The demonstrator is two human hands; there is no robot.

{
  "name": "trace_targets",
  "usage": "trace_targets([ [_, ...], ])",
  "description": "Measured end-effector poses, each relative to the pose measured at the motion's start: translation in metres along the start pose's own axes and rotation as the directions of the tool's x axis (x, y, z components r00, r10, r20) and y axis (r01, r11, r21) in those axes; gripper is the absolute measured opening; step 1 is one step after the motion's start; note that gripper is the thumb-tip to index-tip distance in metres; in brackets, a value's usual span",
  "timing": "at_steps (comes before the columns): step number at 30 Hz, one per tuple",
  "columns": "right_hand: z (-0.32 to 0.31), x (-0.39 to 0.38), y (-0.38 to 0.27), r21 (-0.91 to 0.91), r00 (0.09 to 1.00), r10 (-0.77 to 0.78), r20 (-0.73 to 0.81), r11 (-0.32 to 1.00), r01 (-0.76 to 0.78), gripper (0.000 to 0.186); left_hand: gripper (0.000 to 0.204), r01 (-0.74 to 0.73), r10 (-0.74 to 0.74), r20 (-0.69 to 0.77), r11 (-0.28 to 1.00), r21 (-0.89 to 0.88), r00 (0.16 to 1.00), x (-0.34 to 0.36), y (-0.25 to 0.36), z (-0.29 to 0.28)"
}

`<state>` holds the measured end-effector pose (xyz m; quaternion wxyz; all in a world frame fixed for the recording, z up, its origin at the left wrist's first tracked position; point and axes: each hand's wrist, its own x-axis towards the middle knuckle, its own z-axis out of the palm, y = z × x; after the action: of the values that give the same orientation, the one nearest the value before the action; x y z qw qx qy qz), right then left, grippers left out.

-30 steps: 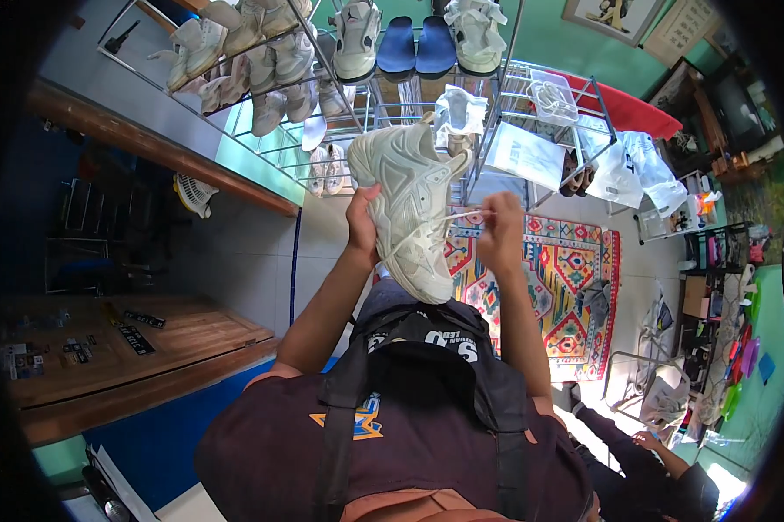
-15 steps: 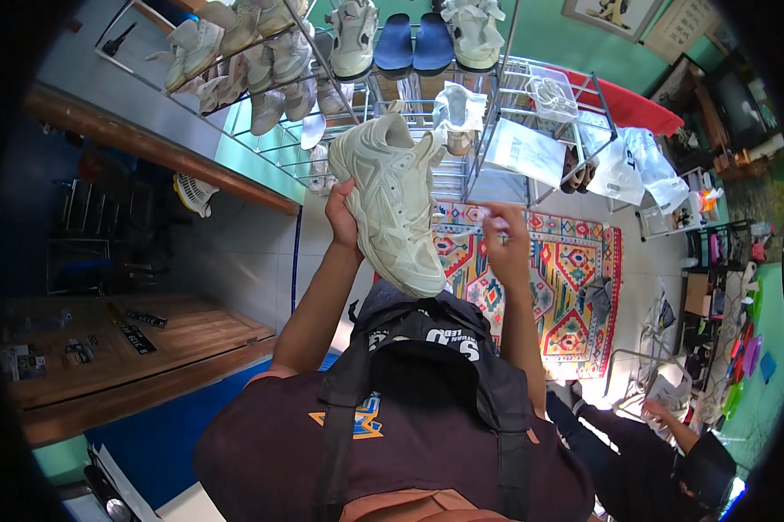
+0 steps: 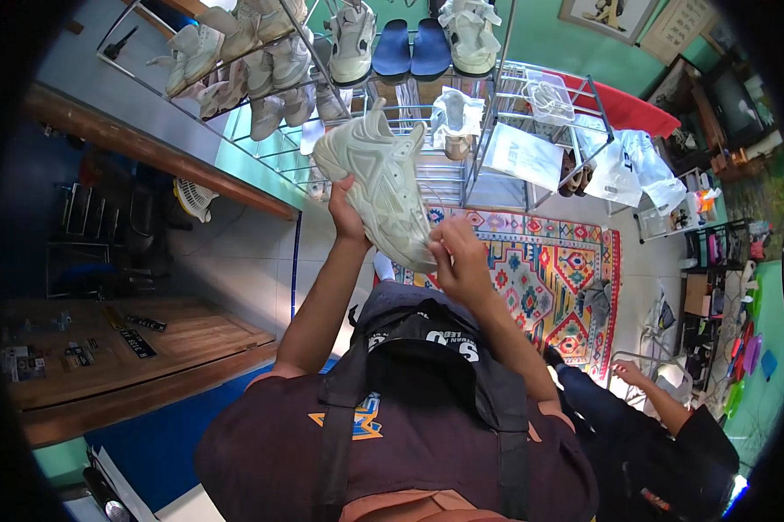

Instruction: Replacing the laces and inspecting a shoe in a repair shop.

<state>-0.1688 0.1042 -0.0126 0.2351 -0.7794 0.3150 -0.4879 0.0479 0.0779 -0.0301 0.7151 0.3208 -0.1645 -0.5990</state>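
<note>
A pale off-white sneaker [image 3: 379, 187] is held up in front of me, its toe tilted down toward my body. My left hand [image 3: 348, 213] is closed around its left side near the sole. At the front of the lacing, close to the toe, my right hand [image 3: 462, 261] has its fingers pinched together on the shoelace, which the fingers mostly hide. Eyelets show along the shoe's opening above that hand.
A metal shoe rack [image 3: 418, 113] ahead carries several pale shoes and blue slides [image 3: 411, 50]. A patterned rug [image 3: 553, 291] covers floor to the right. Another person [image 3: 670, 444] is at lower right. A wooden surface [image 3: 201, 335] lies left.
My right hand has come left from beside the shoe to its toe-end lacing. The sneaker has shifted slightly up and left. The other person has moved an arm and leg.
</note>
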Motion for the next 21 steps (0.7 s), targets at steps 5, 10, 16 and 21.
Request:
trace_targets([
  [5, -0.015, -0.011, -0.016, 0.319, 0.938, 0.147, 0.313, 0.914, -0.25, 0.007, 0.061, -0.099, 0.104, 0.062, 0.992, -0.072, 0.993, -0.001, 0.017, -0.001],
  [10, -0.007, 0.014, 0.018, 0.394, 0.82, 0.571, -0.023, 0.759, -0.518, 0.019, 0.066, -0.069, 0.078, 0.138, 0.995, -0.067, 0.987, -0.007, 0.02, -0.004],
  [16, 0.017, 0.038, 0.02, 0.013, 0.91, 0.382, 0.162, 0.921, -0.389, 0.014, 0.067, -0.068, 0.077, 0.162, 0.996, -0.062, 0.984, -0.011, 0.016, 0.01],
  [21, 0.005, 0.036, -0.002, 0.189, 0.935, 0.106, 0.34, 0.966, -0.178, 0.001, 0.064, -0.3, 0.299, 0.052, 0.953, 0.035, 0.953, 0.013, 0.026, -0.023],
])
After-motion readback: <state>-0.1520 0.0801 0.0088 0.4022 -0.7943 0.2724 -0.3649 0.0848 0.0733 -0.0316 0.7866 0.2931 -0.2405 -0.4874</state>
